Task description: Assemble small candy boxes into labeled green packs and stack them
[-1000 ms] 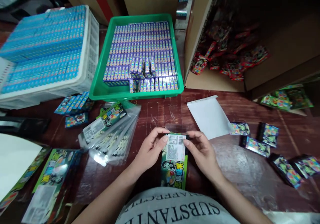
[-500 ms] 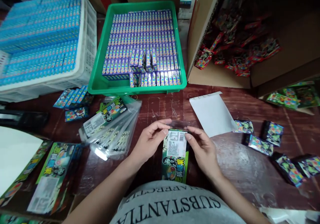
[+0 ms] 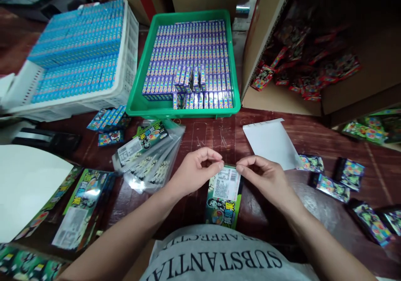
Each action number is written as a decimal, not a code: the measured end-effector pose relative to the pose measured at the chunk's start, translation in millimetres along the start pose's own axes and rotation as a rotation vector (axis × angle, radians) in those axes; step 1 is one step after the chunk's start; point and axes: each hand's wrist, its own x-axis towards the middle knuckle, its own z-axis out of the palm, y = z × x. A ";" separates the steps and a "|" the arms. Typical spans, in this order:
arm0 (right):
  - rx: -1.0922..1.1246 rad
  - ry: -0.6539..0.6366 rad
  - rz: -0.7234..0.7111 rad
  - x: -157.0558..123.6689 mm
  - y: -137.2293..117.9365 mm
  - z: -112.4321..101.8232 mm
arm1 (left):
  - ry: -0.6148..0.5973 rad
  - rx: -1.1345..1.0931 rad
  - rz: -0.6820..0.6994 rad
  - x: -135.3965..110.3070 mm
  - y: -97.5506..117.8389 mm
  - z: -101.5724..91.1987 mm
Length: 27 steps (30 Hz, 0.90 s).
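A flat, dark green printed packet (image 3: 224,206) with a white barcode label lies in front of my body, label end away from me. At its far left corner, my left hand (image 3: 196,170) pinches the edge between thumb and forefinger. My right hand (image 3: 269,178) does the same at the far right corner. Whether they grip the packet itself or a clear film over it is hard to make out. To the left, several similar printed packets in clear plastic sleeves (image 3: 150,160) lie fanned out. A white paper sheet (image 3: 271,141) rests beyond my right hand.
Behind stands a green tray (image 3: 184,113) of small purple boxes, with a white crate (image 3: 130,64) of blue boxes to its left. A large cardboard box (image 3: 282,99) holds red packets. Loose small boxes (image 3: 332,187) lie right; stacked printed packets (image 3: 70,226) stand left.
My fingers have closed into pinches at the packet's far edge, and the clear film that stood above it no longer shows there. The whole view has shifted slightly.
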 end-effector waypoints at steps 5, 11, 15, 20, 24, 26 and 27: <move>0.004 -0.022 0.076 9.2 -2.9 -7.6 | -0.052 0.059 0.011 8.9 1.3 -1.6; -0.054 -0.245 -0.141 6.2 4.3 -33.1 | -0.192 0.071 0.058 13.3 -1.4 -2.3; -0.350 -0.284 -0.357 36.2 -2.7 -71.1 | -0.273 0.204 0.262 30.8 5.4 7.6; -0.771 -0.087 -0.555 126.4 -8.0 -126.3 | -0.481 0.411 0.383 66.8 18.1 37.4; -0.911 -0.295 -0.504 169.7 0.0 -143.8 | -0.522 0.534 0.364 85.3 17.1 57.0; -0.915 -0.308 -0.475 173.5 4.9 -145.7 | -0.522 0.552 0.353 88.7 14.8 60.4; -0.912 -0.304 -0.469 172.4 6.6 -146.7 | -0.525 0.551 0.347 89.4 14.1 60.9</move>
